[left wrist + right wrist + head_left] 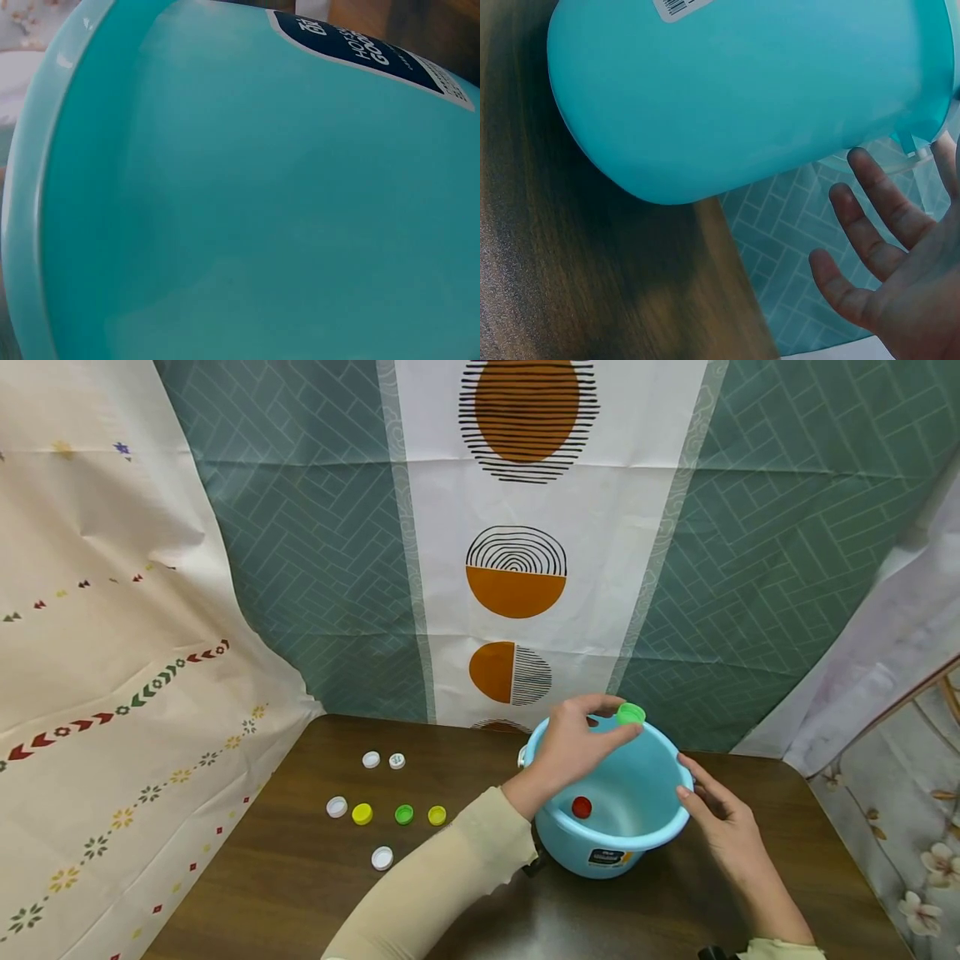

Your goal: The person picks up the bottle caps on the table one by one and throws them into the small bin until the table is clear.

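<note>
A light blue bucket point(592, 856) stands upright on the dark wooden table, with a red bottle cap point(581, 807) inside it. My left hand point(573, 739) pinches a green bottle cap point(632, 713) above the bucket's far rim. At the bucket's right side, my right hand point(723, 818) holds the rim with thumb and index finger. Its other fingers point(862, 229) spread loosely beside the outer wall in the right wrist view. The left wrist view shows only the bucket's wall point(262, 195) and label close up; the left hand is out of that view.
Left of the bucket lie several loose caps: white caps point(337, 807), yellow caps point(362, 814) and one green cap point(404, 814). A patterned curtain point(517, 685) hangs behind the table's point(285, 877) back edge. More cloth hangs at both sides.
</note>
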Demonstrator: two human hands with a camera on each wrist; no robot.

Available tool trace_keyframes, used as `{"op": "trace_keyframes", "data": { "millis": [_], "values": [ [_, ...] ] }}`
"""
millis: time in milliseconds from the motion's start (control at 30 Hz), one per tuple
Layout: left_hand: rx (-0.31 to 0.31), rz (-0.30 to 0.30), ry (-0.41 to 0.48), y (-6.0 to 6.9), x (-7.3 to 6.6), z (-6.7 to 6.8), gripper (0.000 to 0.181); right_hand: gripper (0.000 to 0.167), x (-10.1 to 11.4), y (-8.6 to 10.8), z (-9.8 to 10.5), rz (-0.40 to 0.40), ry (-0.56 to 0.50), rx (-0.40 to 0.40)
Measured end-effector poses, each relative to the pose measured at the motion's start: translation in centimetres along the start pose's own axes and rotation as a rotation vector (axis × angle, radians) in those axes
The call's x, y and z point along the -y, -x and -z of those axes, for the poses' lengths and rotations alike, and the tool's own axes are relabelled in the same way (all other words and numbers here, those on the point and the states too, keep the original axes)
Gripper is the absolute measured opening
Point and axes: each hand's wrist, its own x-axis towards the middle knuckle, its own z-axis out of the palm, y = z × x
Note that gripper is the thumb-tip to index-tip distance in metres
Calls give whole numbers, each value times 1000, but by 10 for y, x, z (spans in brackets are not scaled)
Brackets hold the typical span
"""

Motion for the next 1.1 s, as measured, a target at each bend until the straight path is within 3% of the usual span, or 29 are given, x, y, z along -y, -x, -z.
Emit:
{"op": "trace_keyframes", "data": {
  "millis": [333, 667, 1100],
  "values": [
    [21, 50, -31, 2, 0, -3, 47, 50, 0, 1, 0, -24, 8, 3],
    [11, 35, -28, 1, -2, -2, 46, 50, 0, -1, 2, -37, -4, 1],
    [-5, 57, -28, 3, -2, 5, 43, 50, -2, -3, 2, -43, 15, 12]
  ]
}}
